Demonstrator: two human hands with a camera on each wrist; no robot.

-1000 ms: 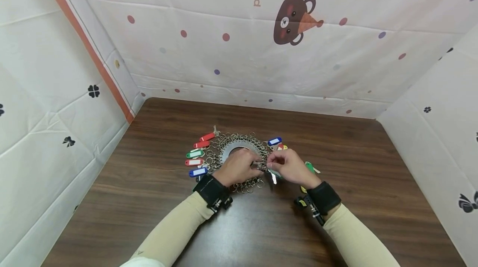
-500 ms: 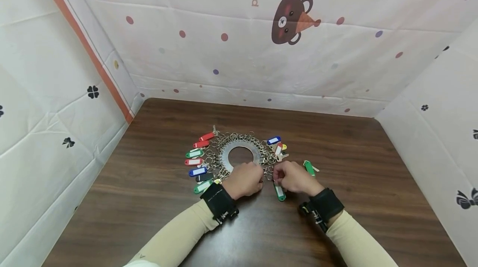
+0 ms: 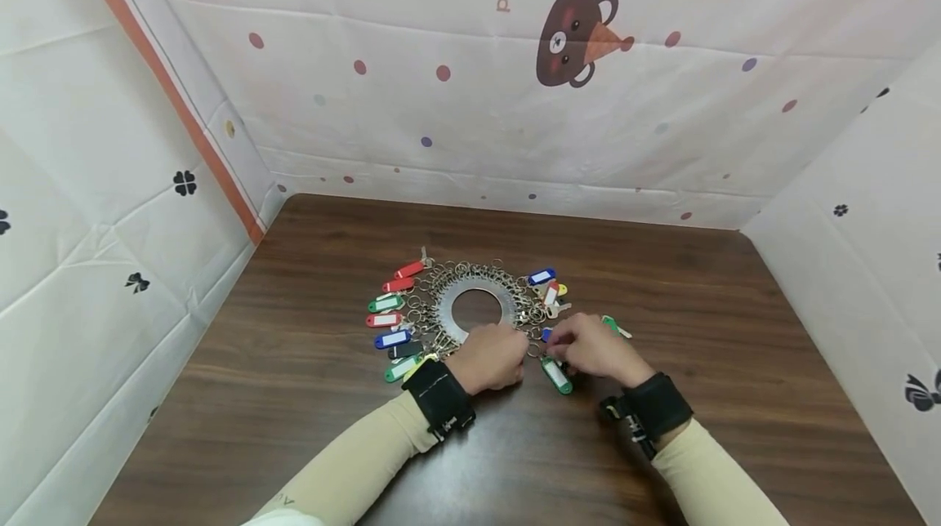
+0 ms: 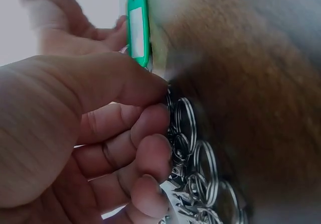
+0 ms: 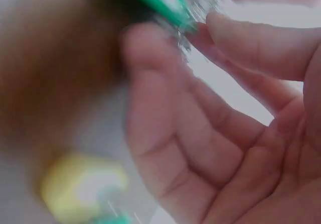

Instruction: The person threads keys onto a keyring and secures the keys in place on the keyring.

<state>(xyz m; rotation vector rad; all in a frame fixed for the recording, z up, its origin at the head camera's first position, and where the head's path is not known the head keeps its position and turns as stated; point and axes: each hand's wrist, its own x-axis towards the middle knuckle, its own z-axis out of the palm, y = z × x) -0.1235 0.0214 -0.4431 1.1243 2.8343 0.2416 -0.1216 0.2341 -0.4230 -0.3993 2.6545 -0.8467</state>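
A metal disc (image 3: 447, 318) with an open middle lies on the table, ringed by clips and split key rings (image 4: 205, 169). My left hand (image 3: 491, 356) is at its near right edge. In the left wrist view, its thumb and forefinger pinch a key ring at the row's end, mostly hidden by the thumb. A green key tag (image 3: 556, 376) with a white label lies just right of that hand. My right hand (image 3: 594, 349) is beside this tag, its fingers bent and spread apart in the blurred right wrist view, with no clear grip.
Red, green, blue, black and yellow key tags (image 3: 385, 319) fan out at the disc's left. Blue, red and yellow tags with keys (image 3: 551, 294) lie at its upper right. Another green tag (image 3: 612, 322) lies behind my right hand. Printed cloth walls (image 3: 412, 109) enclose the wooden table (image 3: 331, 240).
Both hands have come nearer me from the disc's right side, and the left hand has bared the disc's middle. The green tag now lies on the table. The right hand has shifted slightly right.
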